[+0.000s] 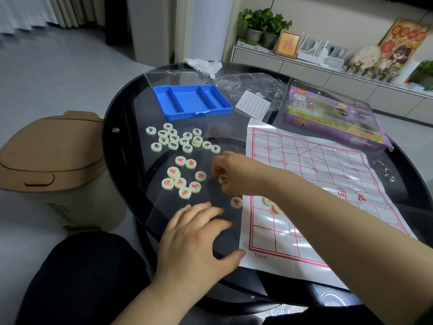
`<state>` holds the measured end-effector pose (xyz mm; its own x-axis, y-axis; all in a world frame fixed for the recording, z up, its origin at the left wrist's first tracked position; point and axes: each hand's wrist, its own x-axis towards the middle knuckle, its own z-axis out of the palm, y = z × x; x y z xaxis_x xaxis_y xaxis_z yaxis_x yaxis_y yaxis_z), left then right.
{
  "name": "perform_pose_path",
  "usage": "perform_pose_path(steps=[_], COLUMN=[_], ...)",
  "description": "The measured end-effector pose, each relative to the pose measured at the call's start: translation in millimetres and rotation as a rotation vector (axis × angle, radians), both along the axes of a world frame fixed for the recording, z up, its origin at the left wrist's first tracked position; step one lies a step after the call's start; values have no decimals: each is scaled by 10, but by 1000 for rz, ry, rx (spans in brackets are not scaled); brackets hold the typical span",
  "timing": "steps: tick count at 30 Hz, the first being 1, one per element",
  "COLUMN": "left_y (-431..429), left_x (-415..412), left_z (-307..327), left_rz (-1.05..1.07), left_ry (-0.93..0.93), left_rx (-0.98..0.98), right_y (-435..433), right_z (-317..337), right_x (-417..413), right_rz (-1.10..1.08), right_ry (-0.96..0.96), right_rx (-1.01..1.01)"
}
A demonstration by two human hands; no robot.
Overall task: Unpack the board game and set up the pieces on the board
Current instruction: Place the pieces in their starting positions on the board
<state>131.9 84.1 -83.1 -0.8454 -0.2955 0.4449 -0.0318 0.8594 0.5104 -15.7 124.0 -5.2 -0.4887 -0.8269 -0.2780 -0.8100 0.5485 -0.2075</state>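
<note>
A white paper board [328, 184] with a red grid lies on the right of the round black glass table [131, 118]. Several cream discs with black characters [180, 139] are clustered at the table's middle. Below them lie several discs with red characters [180, 179]. My right hand [236, 174] reaches across the board's left edge and pinches a red-character disc [222, 178]. One red disc [236, 202] lies by the board's edge, and two more are partly hidden under my right forearm. My left hand [199, 240] rests flat on the glass, fingers spread, holding nothing.
An empty blue tray [192, 102] with a clear lid stands at the back. Crumpled clear plastic [248, 85], a paper slip [253, 105] and a purple toy box [332, 118] lie behind the board. A tan bin [54, 167] stands left of the table.
</note>
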Motion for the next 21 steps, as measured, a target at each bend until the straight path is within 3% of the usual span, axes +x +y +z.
perform_pose_path(steps=[9,17,21], left_y=[-12,4,6], left_x=[5,5,0], left_z=[3,18,18], left_rz=[-15,-6,-6], left_ry=[0,0,-8], left_rx=[3,-1,-5], right_y=[314,862,913], right_z=[231,139,165], right_x=[-149,-155,-199], right_rz=[-83,-148,-176], right_ry=[-20,-15,-41], right_rx=[-72,90,69])
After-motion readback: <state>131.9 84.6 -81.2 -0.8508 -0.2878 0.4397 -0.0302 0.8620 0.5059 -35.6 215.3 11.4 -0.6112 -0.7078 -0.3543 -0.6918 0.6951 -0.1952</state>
